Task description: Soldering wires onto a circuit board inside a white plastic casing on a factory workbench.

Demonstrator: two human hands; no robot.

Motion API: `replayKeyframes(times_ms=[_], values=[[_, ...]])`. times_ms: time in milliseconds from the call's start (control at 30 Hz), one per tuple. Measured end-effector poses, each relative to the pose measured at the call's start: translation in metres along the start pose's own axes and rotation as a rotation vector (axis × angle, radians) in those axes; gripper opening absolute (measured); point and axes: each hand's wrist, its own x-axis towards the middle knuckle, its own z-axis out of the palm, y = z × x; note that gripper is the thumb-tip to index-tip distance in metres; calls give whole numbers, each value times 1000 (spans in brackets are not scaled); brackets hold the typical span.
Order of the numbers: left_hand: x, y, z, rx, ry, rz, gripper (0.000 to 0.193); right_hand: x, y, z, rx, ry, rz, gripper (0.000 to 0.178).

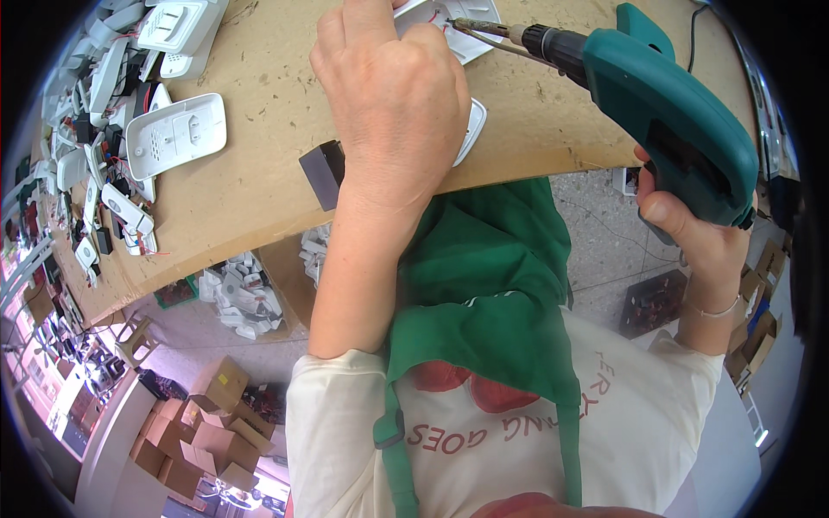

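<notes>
My right hand (691,233) is wrapped round the handle of a teal soldering gun (673,112). The gun's tip, with a thin tube alongside it, reaches inside a white plastic housing (479,41) at the far edge of the view, where a bit of red wire shows. Against that housing, my left hand (393,95) has its fingers bent and closed on the near left side, fingertips partly hidden. Under the left hand's wrist side lies a small black block (324,175). Another white shell (472,134) peeks out just right of the left hand.
A brown worktable (268,112) carries a loose white plug cover (177,135) and a heap of white casings and wires (104,129) on its left. Below it stand a box of white parts (242,298) and cardboard boxes (220,440). A black cord (693,39) lies behind the gun.
</notes>
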Motion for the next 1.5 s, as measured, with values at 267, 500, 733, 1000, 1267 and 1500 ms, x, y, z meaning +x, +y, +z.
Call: replayKeyframes(times_ms=[267,500,733,1000,1267,1500], values=[[2,0,-3,-6,-9,-14,6,6,-7,-4,-134,-82,1,66],[-1,-6,-5,19,-60,-40,7,13,-6,0,-151,-104,-43,65],[3,-3,-4,1,-19,7,6,6,-9,-6,-125,-67,3,65],[2,-7,-4,-3,-44,53,4,-5,-3,-1,94,-56,-84,46],[6,-6,-4,-21,-75,83,3,-8,15,9,282,18,-85,49],[9,-5,-7,-3,-104,92,3,-5,16,11,218,38,-74,48]])
